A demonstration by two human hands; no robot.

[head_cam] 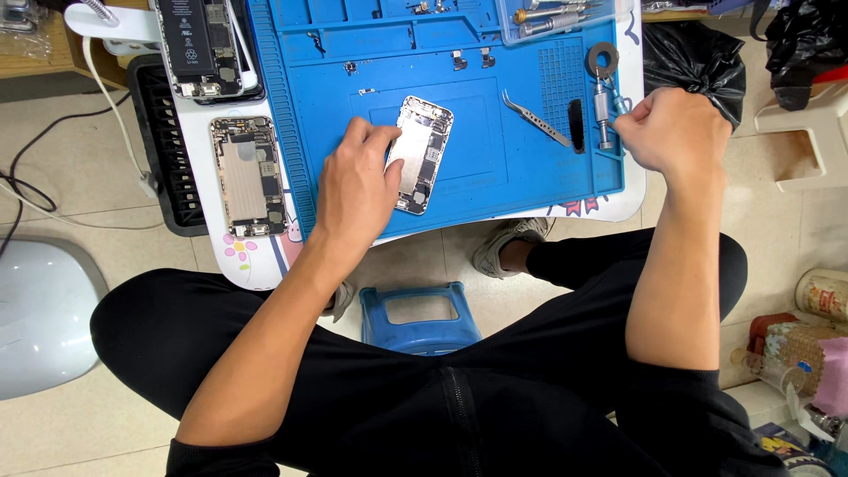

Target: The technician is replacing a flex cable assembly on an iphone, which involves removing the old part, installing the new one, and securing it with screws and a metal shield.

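Note:
An opened phone housing (422, 152) lies face-up in the middle of a blue repair mat (495, 190). My left hand (356, 190) rests on the mat with its fingertips pressing on the housing's left edge. My right hand (673, 131) is at the mat's right edge, fingers closed on a small silver screwdriver (602, 110) that lies along the edge. Curved metal tweezers (536, 119) lie between the housing and the screwdriver. A dark round ring (602, 58) sits just above the screwdriver.
A second opened phone housing (247, 175) lies on the white table left of the mat. A third phone with its black battery (200, 46) sits at the top left. More screwdrivers (549, 16) lie in a clear tray. A blue stool (420, 318) stands under the table, a black bag (693, 57) at right.

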